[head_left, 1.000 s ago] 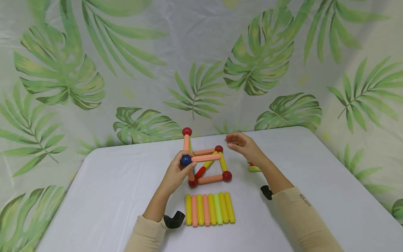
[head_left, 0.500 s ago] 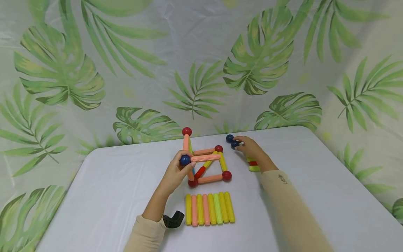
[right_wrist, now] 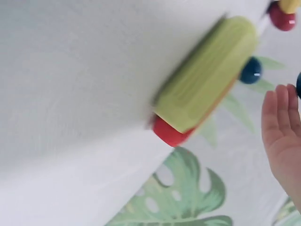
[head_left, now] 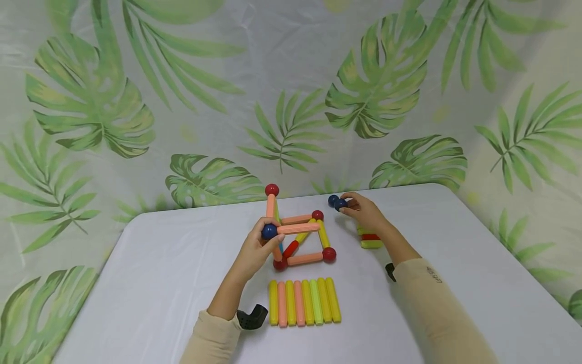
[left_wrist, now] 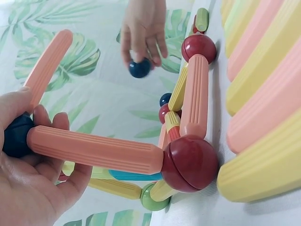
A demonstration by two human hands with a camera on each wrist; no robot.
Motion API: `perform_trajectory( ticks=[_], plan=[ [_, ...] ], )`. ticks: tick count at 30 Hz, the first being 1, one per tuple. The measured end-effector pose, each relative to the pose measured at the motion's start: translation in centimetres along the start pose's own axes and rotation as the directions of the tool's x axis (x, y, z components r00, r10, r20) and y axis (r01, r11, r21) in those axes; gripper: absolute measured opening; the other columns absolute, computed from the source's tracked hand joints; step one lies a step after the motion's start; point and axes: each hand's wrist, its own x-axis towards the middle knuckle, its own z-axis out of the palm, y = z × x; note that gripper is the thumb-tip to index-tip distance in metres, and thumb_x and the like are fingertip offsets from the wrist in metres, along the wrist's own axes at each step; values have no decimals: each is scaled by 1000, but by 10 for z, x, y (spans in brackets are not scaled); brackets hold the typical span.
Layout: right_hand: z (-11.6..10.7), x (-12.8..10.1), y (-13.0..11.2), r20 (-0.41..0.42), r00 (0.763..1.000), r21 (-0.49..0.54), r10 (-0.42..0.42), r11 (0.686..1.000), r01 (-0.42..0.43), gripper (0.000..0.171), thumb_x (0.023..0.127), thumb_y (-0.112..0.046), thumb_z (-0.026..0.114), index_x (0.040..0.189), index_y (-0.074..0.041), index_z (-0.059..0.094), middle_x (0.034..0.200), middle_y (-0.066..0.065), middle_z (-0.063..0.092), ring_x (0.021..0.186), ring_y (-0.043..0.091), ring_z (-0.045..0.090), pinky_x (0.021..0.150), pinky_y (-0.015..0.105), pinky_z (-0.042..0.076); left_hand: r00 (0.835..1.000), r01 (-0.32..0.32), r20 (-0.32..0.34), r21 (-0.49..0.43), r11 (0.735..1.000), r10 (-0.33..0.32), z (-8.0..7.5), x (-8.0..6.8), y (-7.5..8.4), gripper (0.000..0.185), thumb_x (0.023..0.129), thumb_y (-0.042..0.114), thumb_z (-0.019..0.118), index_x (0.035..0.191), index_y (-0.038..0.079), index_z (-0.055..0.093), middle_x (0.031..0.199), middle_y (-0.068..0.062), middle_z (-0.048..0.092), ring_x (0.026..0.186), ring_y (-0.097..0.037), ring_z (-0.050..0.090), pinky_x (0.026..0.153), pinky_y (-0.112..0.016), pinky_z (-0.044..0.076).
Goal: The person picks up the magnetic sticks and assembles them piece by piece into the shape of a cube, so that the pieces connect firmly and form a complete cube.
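My left hand (head_left: 252,251) grips a dark blue ball (head_left: 270,231) at an upper corner of a frame of magnetic rods and balls. From that ball one salmon rod (head_left: 297,229) points right with a free end, and another (left_wrist: 94,148) runs down to a red ball (left_wrist: 190,163). Beyond the frame, at the back of the table, my right hand (head_left: 367,215) pinches a second dark blue ball (head_left: 341,205) between thumb and fingers. Just behind it lies another dark blue ball (head_left: 333,200). In the right wrist view the pinched ball is mostly cut off.
A row of yellow, salmon and light green rods (head_left: 304,302) lies in front of the frame. To the right, below my right hand, is a small stack of green and red rods (head_left: 371,242). A leaf-patterned curtain (head_left: 291,101) hangs behind the table's back edge.
My right hand has come down to the blue balls at the back, taken hold of one and raised it slightly. My left hand keeps its grip in the same place.
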Motion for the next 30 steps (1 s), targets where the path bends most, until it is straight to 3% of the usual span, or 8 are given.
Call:
perform_trajectory(
  ticks=[6, 11, 15, 18, 26, 30],
  plan=[
    [-6, -35, -23, 18, 990, 194, -139, 972, 133, 42, 87, -25, 60, 121, -5, 47, 113, 15, 53, 102, 31, 53, 85, 38, 45, 1000, 6, -3, 36, 999, -5, 5, -5, 18, 31, 89, 9, 56, 114, -2, 42, 109, -14, 45, 89, -26, 50, 78, -34, 45],
    [-1, -57, -44, 75, 977, 373, -199, 915, 157, 43, 86, -19, 61, 123, -2, 46, 117, 16, 50, 101, 33, 53, 82, 29, 46, 1000, 7, -19, 64, 998, -6, 6, -6, 21, 29, 89, 9, 57, 113, 0, 43, 109, -14, 46, 89, -26, 50, 77, -33, 46],
    [4, -65, -58, 100, 963, 458, -251, 871, 180, 43, 86, -15, 61, 123, 1, 46, 117, 17, 50, 99, 35, 52, 82, 28, 46, 1000, -2, -26, 62, 998, 4, 6, -7, 20, 27, 88, 9, 57, 111, 2, 45, 107, -14, 47, 86, -26, 50, 74, -34, 45],
    [6, -67, -64, 100, 959, 481, -265, 857, 187, 40, 87, -12, 60, 122, 1, 46, 116, 18, 50, 99, 36, 52, 81, 29, 47, 999, -8, -33, 44, 999, 9, 5, -6, 17, 27, 87, 9, 58, 111, 3, 46, 106, -14, 47, 85, -26, 51, 73, -33, 45],
    [6, -71, -69, 88, 960, 477, -266, 857, 194, 38, 87, -10, 59, 122, 0, 46, 116, 18, 50, 97, 32, 54, 81, 29, 47, 997, -16, -71, 9, 1000, 16, 5, 0, -3, 34, 83, 17, 66, 113, 10, 52, 109, -11, 51, 90, -24, 55, 77, -31, 48],
    [5, -74, -69, 74, 966, 444, -247, 875, 190, 43, 87, -12, 60, 125, -2, 44, 118, 17, 48, 100, 31, 54, 82, 29, 47, 996, -50, -77, 13, 999, 51, 5, 1, -6, 30, 83, 17, 65, 107, 8, 51, 107, -11, 50, 91, -26, 53, 78, -33, 48]
  ],
)
